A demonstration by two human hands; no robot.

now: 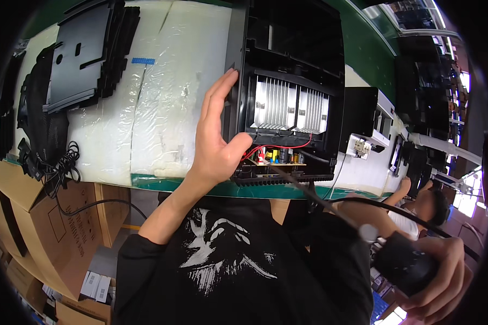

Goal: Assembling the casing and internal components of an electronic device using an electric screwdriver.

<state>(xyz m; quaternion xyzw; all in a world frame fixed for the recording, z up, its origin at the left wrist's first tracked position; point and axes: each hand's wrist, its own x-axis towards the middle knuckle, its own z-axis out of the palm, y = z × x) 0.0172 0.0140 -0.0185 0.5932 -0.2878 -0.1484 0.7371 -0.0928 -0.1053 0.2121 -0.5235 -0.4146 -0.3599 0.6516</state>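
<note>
A black plastic housing (336, 114) lies on the bench in front of me, with silver finned heatsinks (290, 105) inside. At its near end sits a circuit board (282, 158) with small components and red wires (276, 145). Against the housing's left side lies my left hand (217, 130), fingers stretched out and thumb spread toward the red wires. My right hand (442, 276), at the lower right, is closed around a black power screwdriver (404, 265). Its long thin shaft (320, 200) points toward the circuit board; whether the tip touches anything is unclear.
Stacked black panels (84, 49) and a coiled black cable (68, 162) occupy the bench's left. Cardboard boxes (65, 233) stand below. Right of the housing are a small metal connector part (360, 147) and a black-and-white unit (382, 116). A person (417, 208) works farther right.
</note>
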